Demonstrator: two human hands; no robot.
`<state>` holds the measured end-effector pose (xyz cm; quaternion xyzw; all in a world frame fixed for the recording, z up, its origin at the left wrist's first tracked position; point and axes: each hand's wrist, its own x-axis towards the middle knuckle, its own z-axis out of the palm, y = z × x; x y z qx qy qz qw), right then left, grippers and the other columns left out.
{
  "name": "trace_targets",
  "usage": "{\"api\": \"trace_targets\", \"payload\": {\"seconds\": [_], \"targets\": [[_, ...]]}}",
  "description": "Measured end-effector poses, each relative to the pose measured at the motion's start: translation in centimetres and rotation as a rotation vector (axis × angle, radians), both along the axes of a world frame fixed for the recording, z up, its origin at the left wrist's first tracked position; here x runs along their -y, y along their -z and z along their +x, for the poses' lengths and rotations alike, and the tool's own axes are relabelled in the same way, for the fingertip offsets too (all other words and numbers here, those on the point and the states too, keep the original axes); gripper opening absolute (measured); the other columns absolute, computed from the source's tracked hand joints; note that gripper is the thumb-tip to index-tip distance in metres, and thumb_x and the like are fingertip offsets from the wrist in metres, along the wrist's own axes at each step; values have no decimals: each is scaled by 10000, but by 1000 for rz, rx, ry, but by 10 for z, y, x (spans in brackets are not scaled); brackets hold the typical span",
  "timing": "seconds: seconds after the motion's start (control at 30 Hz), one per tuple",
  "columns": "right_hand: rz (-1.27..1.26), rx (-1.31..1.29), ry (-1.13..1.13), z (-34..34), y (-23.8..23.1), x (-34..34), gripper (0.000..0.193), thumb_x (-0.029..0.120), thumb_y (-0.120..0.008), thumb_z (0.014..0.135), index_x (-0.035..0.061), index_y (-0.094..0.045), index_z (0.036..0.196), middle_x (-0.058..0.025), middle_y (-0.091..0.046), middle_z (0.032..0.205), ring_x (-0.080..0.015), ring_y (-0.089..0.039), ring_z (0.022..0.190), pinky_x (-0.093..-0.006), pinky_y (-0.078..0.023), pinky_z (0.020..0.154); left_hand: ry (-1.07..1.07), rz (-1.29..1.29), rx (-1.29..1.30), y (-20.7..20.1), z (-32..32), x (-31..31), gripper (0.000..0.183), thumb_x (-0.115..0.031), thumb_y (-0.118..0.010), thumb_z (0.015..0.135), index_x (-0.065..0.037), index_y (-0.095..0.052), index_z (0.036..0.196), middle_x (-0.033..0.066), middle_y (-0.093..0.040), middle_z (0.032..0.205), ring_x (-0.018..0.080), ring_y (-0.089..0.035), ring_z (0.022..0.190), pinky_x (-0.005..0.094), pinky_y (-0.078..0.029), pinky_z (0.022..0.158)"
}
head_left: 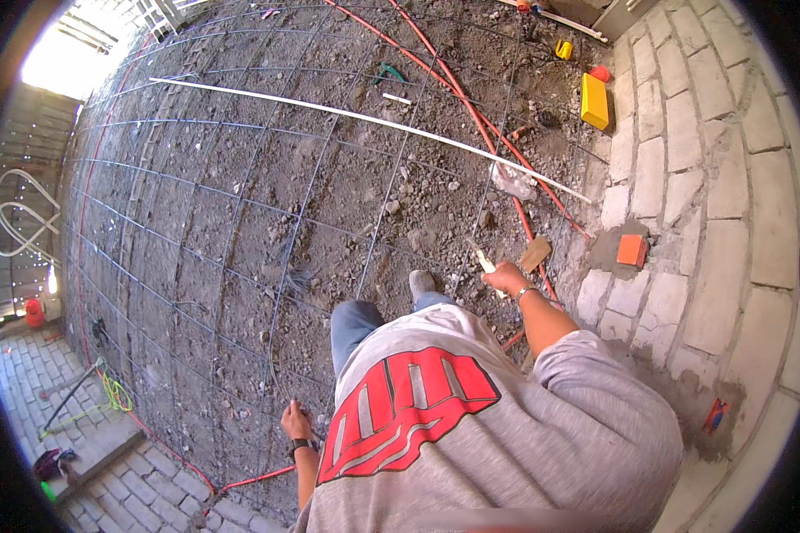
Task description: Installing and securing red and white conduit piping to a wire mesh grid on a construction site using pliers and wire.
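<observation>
My right hand (504,279) is closed round a slim cream-coloured tool (486,261) whose kind I cannot make out. It is above the gravelly ground, beside a flat piece of wood (534,254). Low on the left, my left hand (297,421) has its fingers pinched together by the steel mesh (267,351). Whether a thin wire is between those fingers is too small to tell. A small bundle of loose tie wire (298,281) lies on the mesh between my hands. My jeans (354,329) and one shoe (421,283) show in front of my grey shirt.
Orange-red conduits (471,111) cross the ground, with a long white pipe (329,108) over the mesh. At right stands a block wall (684,169) with an orange box (631,250) set in it; a yellow box (595,103) leans there. Pavers (40,377) lie at far left.
</observation>
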<state>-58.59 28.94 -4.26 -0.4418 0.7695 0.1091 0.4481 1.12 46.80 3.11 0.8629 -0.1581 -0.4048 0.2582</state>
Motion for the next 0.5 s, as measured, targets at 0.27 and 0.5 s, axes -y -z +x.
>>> {"api": "trace_targets", "payload": {"seconds": [0.27, 0.5], "targets": [[186, 6, -1, 9, -2, -19, 560, 447, -638, 694, -26, -644, 993, -234, -618, 1048, -347, -605, 974, -389, -477, 837, 326, -89, 102, 1, 4, 68, 320, -318, -529, 896, -29, -584, 770, 45, -521, 549, 130, -469, 402, 267, -357, 372], [153, -8, 185, 36, -15, -9, 523, 394, -669, 669, -52, -647, 941, -246, -625, 1013, -351, -607, 969, -390, -481, 822, 232, 60, -30, 31, 52, 172, 315, -282, -560, 882, -18, -591, 713, 38, -539, 560, 122, -505, 447, 266, -390, 402]]}}
